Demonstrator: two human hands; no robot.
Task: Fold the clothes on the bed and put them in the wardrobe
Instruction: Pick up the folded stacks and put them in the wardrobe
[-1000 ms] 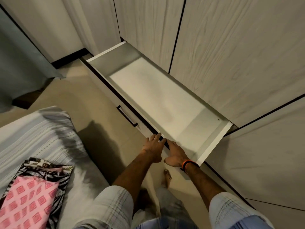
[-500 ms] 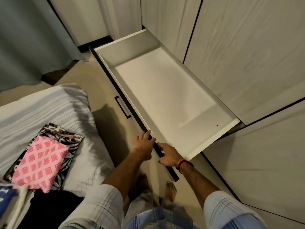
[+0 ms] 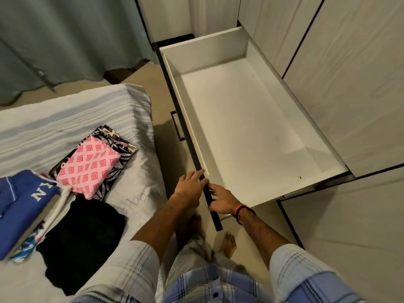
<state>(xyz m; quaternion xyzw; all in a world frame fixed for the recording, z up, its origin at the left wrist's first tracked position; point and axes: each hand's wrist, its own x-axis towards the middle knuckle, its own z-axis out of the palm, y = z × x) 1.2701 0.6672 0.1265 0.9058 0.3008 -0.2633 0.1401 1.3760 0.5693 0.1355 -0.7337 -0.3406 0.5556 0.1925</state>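
Far left on the bed (image 3: 72, 110): blue shirt (image 3: 19, 206) folded on a small stack, black garment (image 3: 80, 239) lying flatter beside it, pink patterned piece (image 3: 87, 167) folded on top of a black-and-white print (image 3: 122, 147). All clothes are on the bed; none in the wardrobe (image 3: 349, 84) yet. Moving right: my left hand (image 3: 190, 189) rests on the dark top edge of the drawer front, fingers nearly straight and together, reaching along the rim. My right hand (image 3: 223, 202) is just beside it on the inner side of the same edge, fingers curled round the rim, an orange band at the wrist. The drawer (image 3: 240, 132) now stands much further out than a second ago, its white floor exposed and bare. Judgement: storage is open and ready, so next comes carrying the folded piles across; the black garment may need a tidier fold first
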